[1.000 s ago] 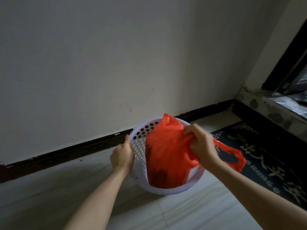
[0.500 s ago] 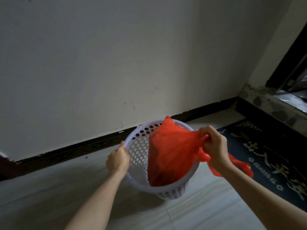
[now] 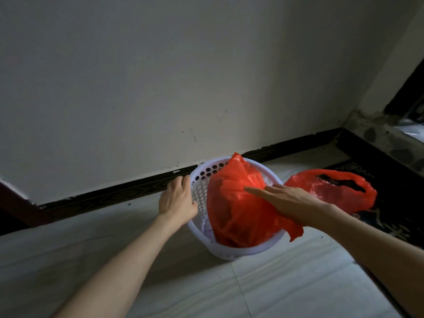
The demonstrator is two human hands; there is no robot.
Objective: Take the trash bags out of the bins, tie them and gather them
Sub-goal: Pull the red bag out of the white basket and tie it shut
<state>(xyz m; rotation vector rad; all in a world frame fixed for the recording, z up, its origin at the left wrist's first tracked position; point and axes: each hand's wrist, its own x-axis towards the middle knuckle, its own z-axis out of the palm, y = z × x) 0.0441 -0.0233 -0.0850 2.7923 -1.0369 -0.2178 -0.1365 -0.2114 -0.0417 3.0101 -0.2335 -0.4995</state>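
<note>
Head view is showing a person crouching over a white bin (image 3: 231,249) sitting on the floor (image 3: 160,260) by the wall (image 3: 160,76). Left hand (image 3: 176,198) is gripping the bin rim, fingers curling over the edge and steadying it. Right hand (image 3: 291,203) is lying flat across the red bag (image 3: 236,214), fingers straight and narrow together, pressing or touching, holding nothing. That bag is sitting inside the bin, bunched up and poking above the rim, not tied as far as I can see. A second bag (image 3: 332,191) is lying outside, just right of the bin, half on a dark mat (image 3: 390,203); its mouth looks to be gaping open, so probably untied too.

Progress, judging loosely: early going. One bag looks out, one is waiting to be lifted, and tying and gathering are both pending.

Bag contents are hiding from view. The room is dim, the right hand's thumb is hard to make out, and the mat is running off frame.
</note>
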